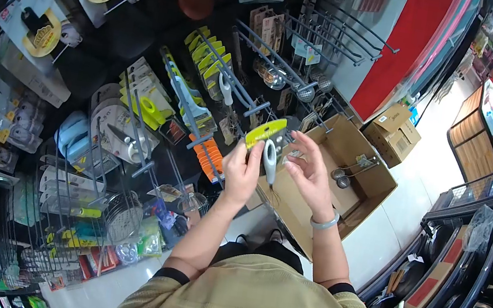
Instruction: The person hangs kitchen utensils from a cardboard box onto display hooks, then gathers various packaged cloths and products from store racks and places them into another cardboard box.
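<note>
My left hand (241,169) pinches the edge of a carded utensil (269,160) with a yellow-green header and a pale grey handle. To its right, my right hand (309,169) is raised with its fingers apart, close beside the card and holding nothing that shows. Both hands are over the near side of an open cardboard box (373,194). Inside the box lie round metal items (340,178) on a card. Just beyond the hands, metal display hooks (250,107) stick out from the rack.
Hanging kitchen tools, such as orange-handled ones (207,158) and green-carded ones (209,57), fill the rack on the left. A smaller carton (393,133) stands behind the big box. Shelves with pans (412,278) are at the right.
</note>
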